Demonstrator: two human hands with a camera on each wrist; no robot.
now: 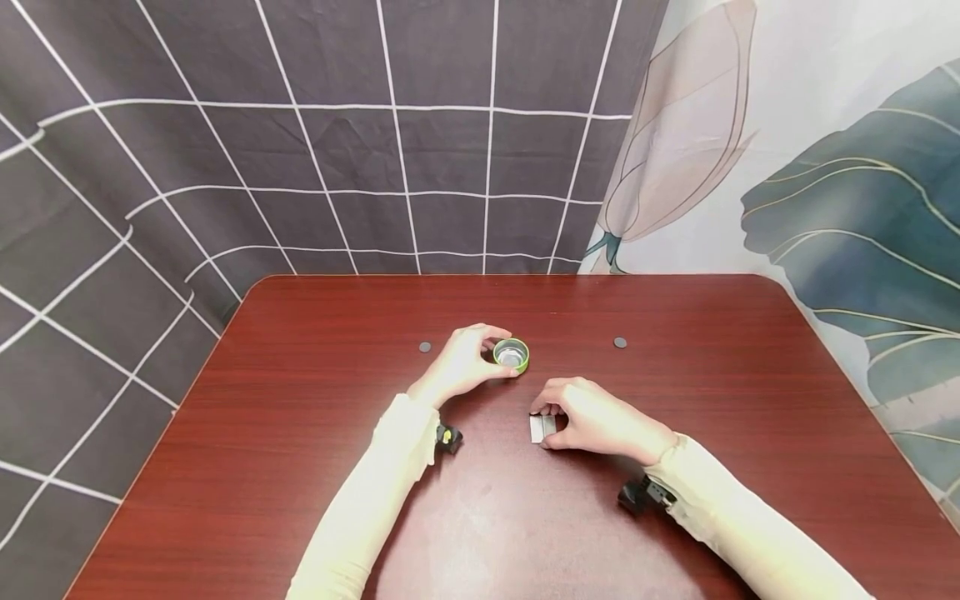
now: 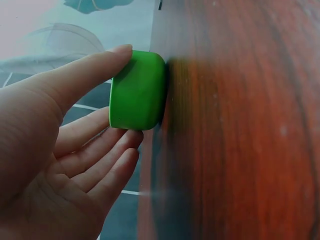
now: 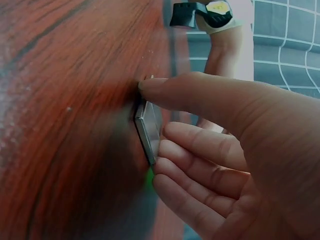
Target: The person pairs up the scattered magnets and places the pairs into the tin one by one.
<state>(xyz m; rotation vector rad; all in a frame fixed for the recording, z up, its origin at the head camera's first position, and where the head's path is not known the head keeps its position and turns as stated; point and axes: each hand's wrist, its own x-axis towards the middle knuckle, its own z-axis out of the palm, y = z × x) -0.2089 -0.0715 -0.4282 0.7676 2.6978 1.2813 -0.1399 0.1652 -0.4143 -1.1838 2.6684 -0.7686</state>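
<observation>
My left hand (image 1: 459, 363) grips a small round tin (image 1: 512, 357) by its sides, thumb on the near side and fingers on the far side. The tin is open at the top, with a silver inside and a bright green outer wall (image 2: 140, 92). To the right and nearer me, my right hand (image 1: 603, 422) holds a thin, flat silver rectangular piece (image 1: 537, 429) low at the tabletop. A line divides its top face. In the right wrist view, the thumb and fingers lie at opposite edges of this silver piece (image 3: 148, 131).
Two small dark grey discs lie on the reddish-brown wooden table (image 1: 300, 417): one disc (image 1: 425, 347) left of the left hand, another disc (image 1: 620, 342) beyond the right hand. A gridded grey curtain (image 1: 337, 150) and a leaf-patterned curtain (image 1: 810, 208) hang behind the table.
</observation>
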